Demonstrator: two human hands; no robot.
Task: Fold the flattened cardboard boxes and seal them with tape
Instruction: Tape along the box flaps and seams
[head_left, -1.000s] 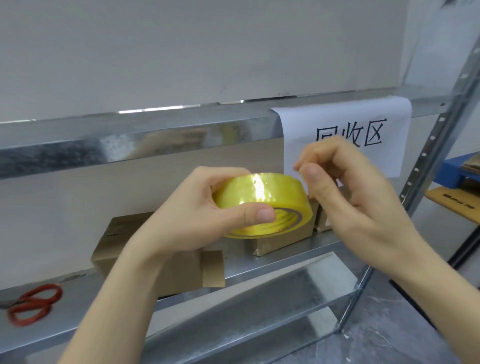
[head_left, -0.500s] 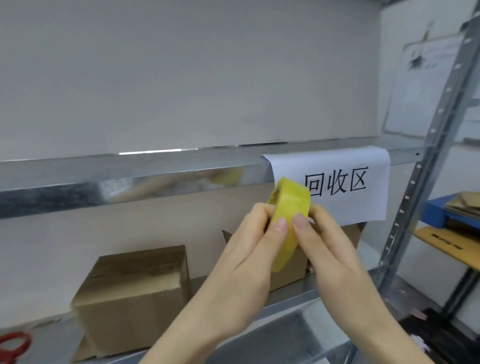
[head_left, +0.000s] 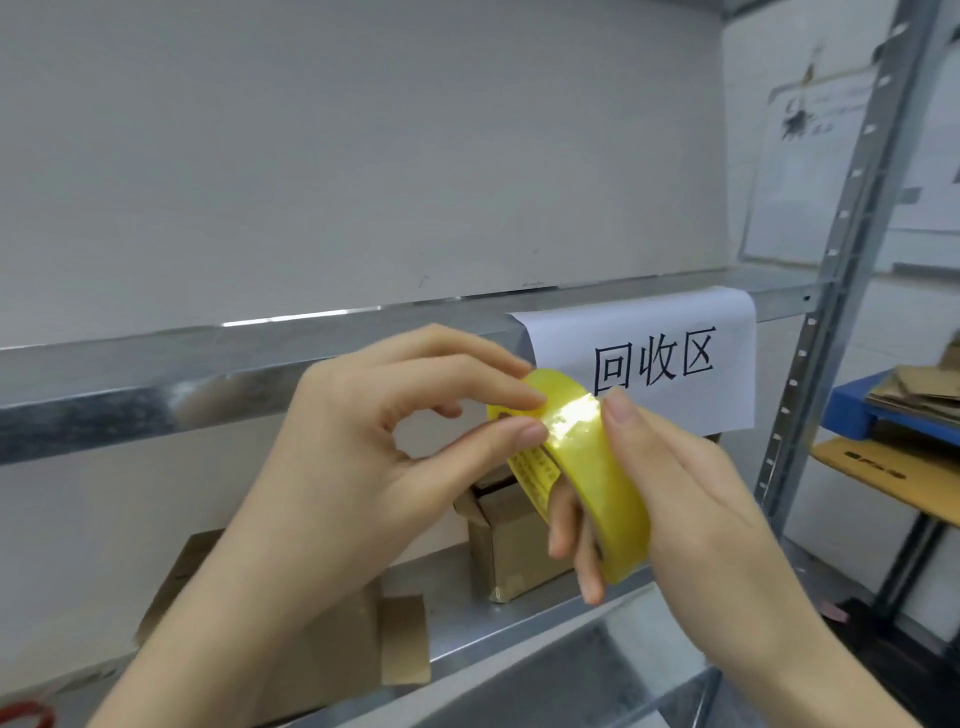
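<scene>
A yellow roll of tape (head_left: 597, 467) is held on edge at chest height in front of a metal shelf. My right hand (head_left: 675, 509) grips the roll, with fingers through its core and the thumb on the outer face. My left hand (head_left: 374, 467) pinches the roll's upper rim between thumb and forefinger. Behind the hands, a folded cardboard box (head_left: 514, 545) stands on the shelf. A second cardboard box (head_left: 363, 644) sits lower left, mostly hidden by my left forearm.
The metal shelf board (head_left: 457, 618) carries the boxes, and an upper shelf beam (head_left: 156, 384) bears a white paper sign (head_left: 649, 358). Red scissor handles (head_left: 26, 714) show at the bottom left. A steel upright (head_left: 810, 364) stands right, with flat cardboard (head_left: 893, 478) beyond.
The roll has turned in my hands: my right hand has slipped its fingers through the core, and my left hand has shifted from gripping the roll to pinching its rim.
</scene>
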